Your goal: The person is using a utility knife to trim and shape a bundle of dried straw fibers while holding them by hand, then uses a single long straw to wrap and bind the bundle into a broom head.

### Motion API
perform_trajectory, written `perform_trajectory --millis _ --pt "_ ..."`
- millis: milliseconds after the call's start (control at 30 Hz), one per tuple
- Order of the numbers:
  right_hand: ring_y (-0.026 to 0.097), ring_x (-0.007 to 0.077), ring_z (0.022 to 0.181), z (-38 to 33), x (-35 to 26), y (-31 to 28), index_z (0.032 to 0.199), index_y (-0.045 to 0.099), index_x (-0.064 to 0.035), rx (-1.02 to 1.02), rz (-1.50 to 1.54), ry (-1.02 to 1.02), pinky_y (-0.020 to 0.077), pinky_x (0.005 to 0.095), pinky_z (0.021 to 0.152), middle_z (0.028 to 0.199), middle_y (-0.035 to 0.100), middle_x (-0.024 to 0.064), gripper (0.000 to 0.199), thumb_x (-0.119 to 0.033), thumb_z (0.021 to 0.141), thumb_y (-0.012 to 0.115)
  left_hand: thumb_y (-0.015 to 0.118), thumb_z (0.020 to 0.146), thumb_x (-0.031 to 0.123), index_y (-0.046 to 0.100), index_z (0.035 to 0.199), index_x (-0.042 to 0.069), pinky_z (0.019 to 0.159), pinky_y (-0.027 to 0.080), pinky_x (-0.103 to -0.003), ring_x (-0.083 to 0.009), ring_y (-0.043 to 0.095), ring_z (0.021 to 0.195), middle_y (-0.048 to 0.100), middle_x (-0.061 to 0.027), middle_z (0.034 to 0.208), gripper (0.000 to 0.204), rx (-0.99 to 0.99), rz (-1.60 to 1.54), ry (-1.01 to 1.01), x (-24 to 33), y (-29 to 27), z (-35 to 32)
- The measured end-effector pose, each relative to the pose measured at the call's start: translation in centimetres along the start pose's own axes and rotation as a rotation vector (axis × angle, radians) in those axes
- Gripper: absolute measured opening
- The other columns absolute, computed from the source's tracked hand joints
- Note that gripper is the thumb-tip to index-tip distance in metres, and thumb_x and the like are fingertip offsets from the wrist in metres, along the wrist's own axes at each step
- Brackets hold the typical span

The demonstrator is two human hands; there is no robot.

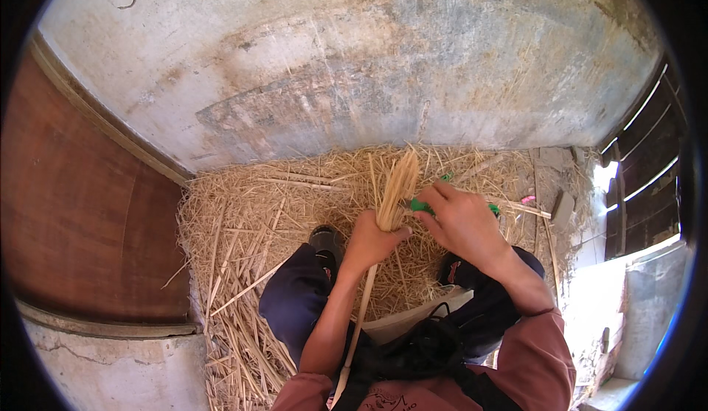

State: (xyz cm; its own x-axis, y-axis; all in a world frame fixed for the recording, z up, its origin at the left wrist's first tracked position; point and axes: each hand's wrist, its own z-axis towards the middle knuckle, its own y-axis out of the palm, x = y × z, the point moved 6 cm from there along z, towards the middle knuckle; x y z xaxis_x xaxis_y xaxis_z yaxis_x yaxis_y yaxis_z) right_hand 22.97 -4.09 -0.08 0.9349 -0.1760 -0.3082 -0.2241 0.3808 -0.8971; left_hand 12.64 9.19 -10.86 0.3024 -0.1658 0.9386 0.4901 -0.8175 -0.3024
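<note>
My left hand point(375, 240) is wrapped around a bundle of straw stalks point(399, 193), whose frayed ends point up and away from me. Below that fist a long pale stick point(359, 326) slants down toward my lap; whether it is joined to the bundle is hidden by the hand. Just right of the bundle, my right hand point(462, 223) pinches a bright green strip point(421, 206) that looks like plastic twine. More green shows past the far side of this hand, and its fingers hide how the pieces connect.
Loose straw point(258, 223) covers the floor, with thicker stalks point(247, 344) piled at the left. A stained wall point(413, 64) rises ahead, and a brown panel point(88, 197) stands left. Near the slatted opening point(649, 167) at right lies a grey block point(563, 208). My shoes flank the work.
</note>
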Motion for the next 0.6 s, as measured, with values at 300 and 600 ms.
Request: perform_trajectory --millis 300,600 --pt "0.070 0.0369 0.076 1.7 4.1 -2.7 0.103 0.061 -0.0053 0.264 -0.136 0.191 0.0554 0.0488 0.065 0.093 0.064 0.0133 0.021 -0.018 0.093 0.074 0.084 0.078 0.021 0.074 0.096 -0.004 0.073 0.056 -0.043 -0.0307 0.074 0.077 0.073 -0.0186 0.080 0.032 0.039 0.121 -0.006 -0.4 0.4 -0.7" --pt "0.069 0.0369 0.079 1.4 4.8 -5.3 0.094 0.072 -0.0024 -0.054 0.348 0.136 0.0550 0.0437 0.071 0.095 0.073 0.0163 0.018 -0.016 0.086 0.081 0.084 0.079 0.020 0.074 0.097 -0.004 0.068 0.055 -0.039 -0.0216 0.069 0.069 0.070 -0.0117 0.074 0.031 -0.062 -0.020 -0.093 -2.1 0.0 0.0"
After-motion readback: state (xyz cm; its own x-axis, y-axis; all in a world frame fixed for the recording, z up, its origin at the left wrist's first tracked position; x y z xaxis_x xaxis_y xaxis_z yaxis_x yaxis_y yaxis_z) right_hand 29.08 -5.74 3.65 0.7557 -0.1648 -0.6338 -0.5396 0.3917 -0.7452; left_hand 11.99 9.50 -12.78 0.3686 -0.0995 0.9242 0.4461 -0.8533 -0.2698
